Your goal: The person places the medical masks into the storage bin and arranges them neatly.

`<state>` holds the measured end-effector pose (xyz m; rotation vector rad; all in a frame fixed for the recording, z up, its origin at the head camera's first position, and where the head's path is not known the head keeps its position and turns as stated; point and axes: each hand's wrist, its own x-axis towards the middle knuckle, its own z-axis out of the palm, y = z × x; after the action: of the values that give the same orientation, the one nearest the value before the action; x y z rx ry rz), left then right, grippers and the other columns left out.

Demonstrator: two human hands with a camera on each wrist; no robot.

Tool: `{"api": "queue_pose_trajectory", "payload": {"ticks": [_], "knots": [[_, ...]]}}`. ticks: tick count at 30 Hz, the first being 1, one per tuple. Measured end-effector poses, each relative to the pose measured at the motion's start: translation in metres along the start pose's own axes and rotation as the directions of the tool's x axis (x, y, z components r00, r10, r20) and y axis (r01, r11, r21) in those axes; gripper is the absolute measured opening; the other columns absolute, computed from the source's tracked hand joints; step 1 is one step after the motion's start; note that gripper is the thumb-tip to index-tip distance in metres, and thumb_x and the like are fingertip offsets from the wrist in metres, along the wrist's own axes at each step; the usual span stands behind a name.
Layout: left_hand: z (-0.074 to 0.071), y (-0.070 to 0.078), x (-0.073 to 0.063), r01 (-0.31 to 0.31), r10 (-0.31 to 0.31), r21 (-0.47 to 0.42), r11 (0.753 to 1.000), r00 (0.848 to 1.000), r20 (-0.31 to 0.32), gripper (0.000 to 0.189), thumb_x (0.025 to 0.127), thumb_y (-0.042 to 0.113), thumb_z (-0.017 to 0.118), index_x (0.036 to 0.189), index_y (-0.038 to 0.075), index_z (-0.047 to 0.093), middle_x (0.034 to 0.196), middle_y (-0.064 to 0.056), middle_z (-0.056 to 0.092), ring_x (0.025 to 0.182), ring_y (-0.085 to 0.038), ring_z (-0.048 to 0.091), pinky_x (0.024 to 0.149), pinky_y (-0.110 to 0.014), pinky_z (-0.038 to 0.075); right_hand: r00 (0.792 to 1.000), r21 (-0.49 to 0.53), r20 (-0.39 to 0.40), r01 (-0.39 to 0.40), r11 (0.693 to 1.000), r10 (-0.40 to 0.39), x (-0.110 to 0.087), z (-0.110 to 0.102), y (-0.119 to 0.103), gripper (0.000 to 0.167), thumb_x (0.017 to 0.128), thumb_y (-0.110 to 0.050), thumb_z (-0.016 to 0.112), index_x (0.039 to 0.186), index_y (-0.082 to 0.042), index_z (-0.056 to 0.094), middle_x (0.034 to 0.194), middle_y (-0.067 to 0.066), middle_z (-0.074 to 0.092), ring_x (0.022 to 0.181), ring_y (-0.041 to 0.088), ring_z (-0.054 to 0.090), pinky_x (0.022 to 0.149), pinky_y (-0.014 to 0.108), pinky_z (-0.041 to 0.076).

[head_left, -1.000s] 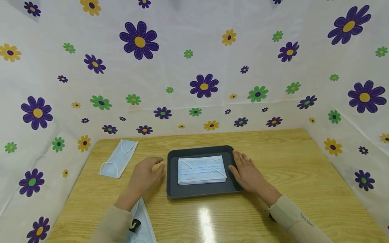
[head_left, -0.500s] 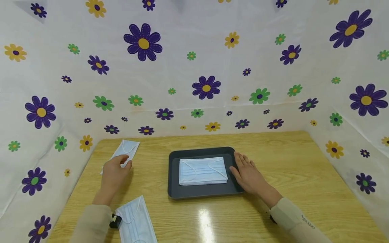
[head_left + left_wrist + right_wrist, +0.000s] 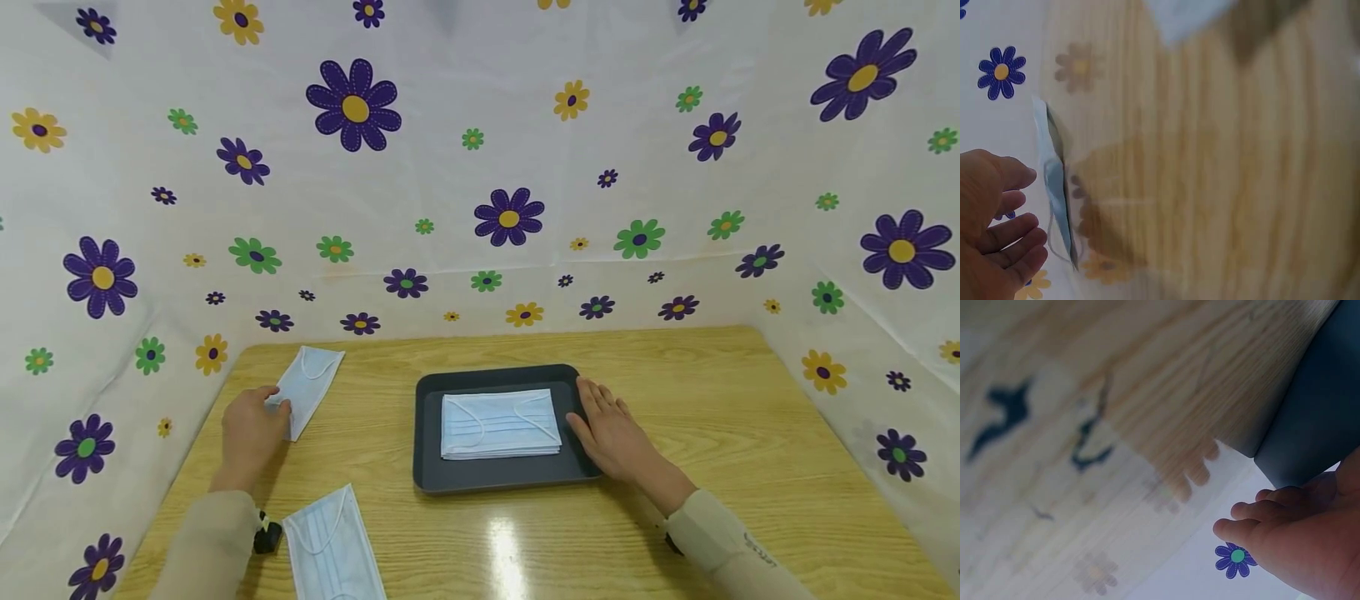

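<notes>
My left hand [image 3: 251, 429] is at the near left end of a pale blue face mask [image 3: 310, 387] at the back left of the table. The left wrist view shows its thumb and loosely bent fingers spread apart beside that mask [image 3: 1055, 181], with nothing between them. My right hand [image 3: 618, 429] lies with straight fingers against the right rim of a dark grey tray [image 3: 498, 482]. A neat stack of folded face masks [image 3: 501, 425] lies inside the tray, ear loops on top. In the right wrist view the right hand [image 3: 1300, 531] touches the tray's side [image 3: 1310, 419].
Another face mask [image 3: 336, 546] lies on the wooden table [image 3: 720, 400] at the front left, cut off by the frame's lower edge. White cloth [image 3: 450, 167] with printed flowers walls the back and both sides.
My left hand has moved left, away from the tray's side, to the back left mask. That mask's near end has shifted slightly. My right hand stays on the tray's rim.
</notes>
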<state>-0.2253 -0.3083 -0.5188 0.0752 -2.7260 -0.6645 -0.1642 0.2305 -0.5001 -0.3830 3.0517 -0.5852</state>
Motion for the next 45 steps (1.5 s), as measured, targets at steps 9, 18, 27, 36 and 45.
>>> {"api": "queue_pose_trajectory", "payload": {"ticks": [9,18,27,36,45], "knots": [[-0.002,-0.01,0.001,0.047,-0.051,0.036,0.998,0.993,0.105,0.042,0.096,0.014,0.068,0.126,-0.016,0.066,0.12,-0.04,0.067,0.11,-0.058,0.063,0.095,-0.066,0.051,1.0,0.005,0.001,-0.001,1.0,0.001,0.0,0.001,0.0,0.069,0.114,-0.032,0.045,0.163,0.01,0.022,0.167,0.032,0.031,0.154,0.055,0.031,0.121,0.072,0.027],[-0.006,-0.009,-0.002,0.045,-0.055,0.059,0.997,0.981,0.186,0.042,0.099,0.017,0.064,0.123,-0.018,0.066,0.117,-0.039,0.068,0.106,-0.055,0.066,0.091,-0.065,0.054,1.0,0.002,-0.008,0.005,1.0,-0.005,0.002,0.002,0.001,0.069,0.114,-0.032,0.045,0.163,0.01,0.022,0.167,0.032,0.031,0.154,0.055,0.031,0.121,0.072,0.028],[-0.01,0.002,-0.01,-0.017,-0.003,0.087,0.996,0.974,0.228,0.034,0.096,0.014,0.067,0.105,-0.019,0.071,0.099,-0.036,0.071,0.087,-0.047,0.07,0.08,-0.061,0.058,1.0,0.006,0.001,0.001,1.0,-0.001,0.003,0.001,0.001,0.069,0.114,-0.032,0.044,0.163,0.01,0.021,0.168,0.032,0.029,0.154,0.055,0.03,0.121,0.072,0.027],[-0.018,0.014,-0.019,-0.001,-0.023,0.08,0.997,0.953,0.301,0.029,0.097,0.014,0.066,0.092,-0.013,0.074,0.087,-0.026,0.075,0.074,-0.031,0.068,0.071,-0.051,0.059,1.0,-0.003,-0.005,0.004,1.0,-0.004,0.002,0.002,0.001,0.068,0.114,-0.032,0.045,0.163,0.011,0.022,0.167,0.033,0.031,0.154,0.054,0.031,0.121,0.072,0.028],[-0.022,0.021,-0.02,0.061,-0.054,-0.008,0.998,0.937,0.346,0.033,0.099,0.018,0.064,0.088,-0.009,0.077,0.073,-0.012,0.073,0.064,-0.021,0.06,0.056,-0.033,0.049,1.0,-0.002,-0.011,0.005,1.0,-0.005,0.001,0.002,0.001,0.068,0.114,-0.032,0.045,0.162,0.011,0.023,0.166,0.033,0.032,0.153,0.054,0.032,0.12,0.073,0.029]]}}
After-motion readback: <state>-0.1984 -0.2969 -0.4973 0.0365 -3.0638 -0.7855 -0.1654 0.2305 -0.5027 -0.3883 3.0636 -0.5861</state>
